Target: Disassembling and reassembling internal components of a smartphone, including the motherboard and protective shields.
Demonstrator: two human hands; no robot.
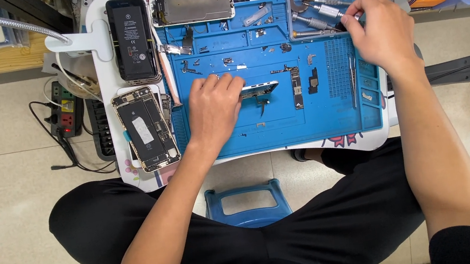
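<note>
pinching a small phone part [258,89] in a closed left hand [215,107] grip, right hand [379,28] fingers closed on a screwdriver [324,10]

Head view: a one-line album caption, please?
Left hand steadies a phone part on the blue mat; right hand reaches screwdrivers.

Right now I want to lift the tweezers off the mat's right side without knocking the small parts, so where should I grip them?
Probably pinch the tweezers mid-body from above. They lie flat and lengthwise on the blue mat, slim, with open mat on their left and small trays close on the right.
</note>
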